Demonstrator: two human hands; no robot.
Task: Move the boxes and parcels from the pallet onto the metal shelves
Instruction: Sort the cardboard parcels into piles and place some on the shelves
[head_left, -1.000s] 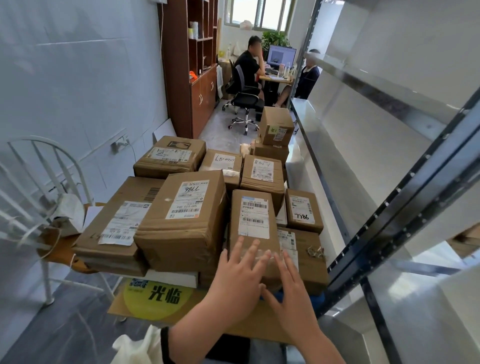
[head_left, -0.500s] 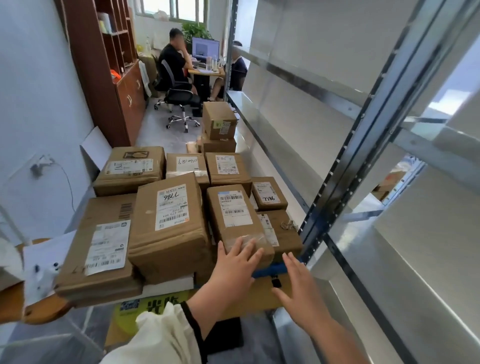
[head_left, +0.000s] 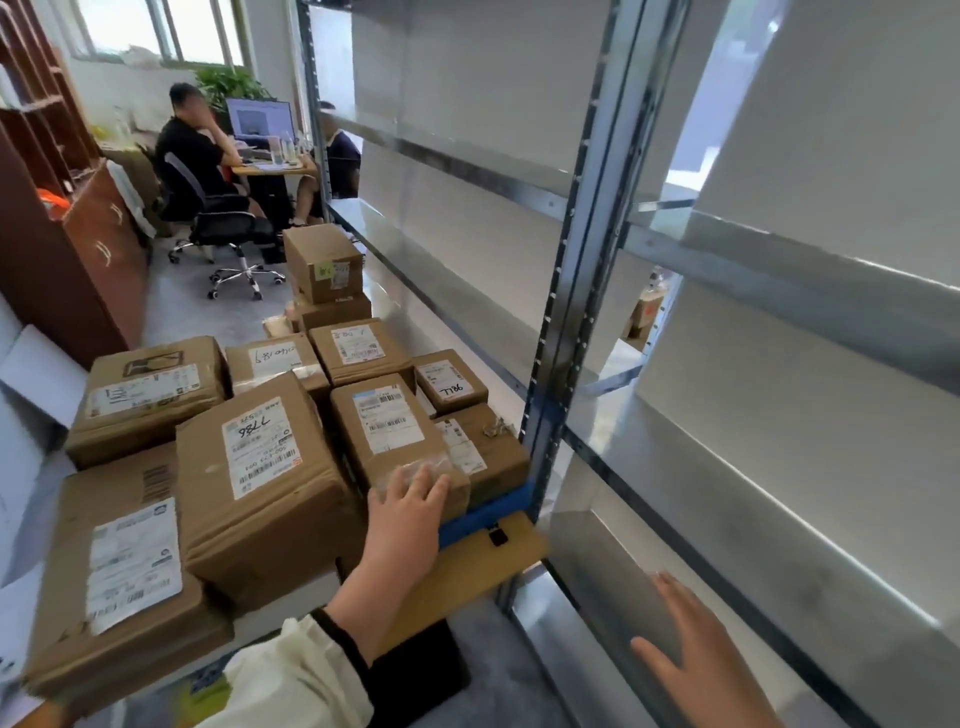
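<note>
Several brown cardboard boxes with white labels lie stacked on a low pallet at lower left. My left hand (head_left: 406, 506) rests on the near end of a narrow labelled box (head_left: 389, 431), fingers over its taped top edge without a closed grip. My right hand (head_left: 693, 660) is spread flat, empty, over the low metal shelf (head_left: 727, 530) at lower right. A big box marked 786 (head_left: 260, 478) sits left of the narrow one. A small box marked T186 (head_left: 449, 380) lies behind it, near the blue shelf post (head_left: 566, 322).
Bare metal shelves run along the right side at several heights. Two people sit at a desk (head_left: 272, 167) with a monitor at the back; an office chair (head_left: 223, 234) stands there. A dark wooden cabinet (head_left: 78, 244) lines the left wall. More boxes (head_left: 322, 262) are stacked beyond the pallet.
The view has swung right toward the shelves. My right hand has left the boxes and moved right and down to the lower shelf. My left hand stays on the narrow box.
</note>
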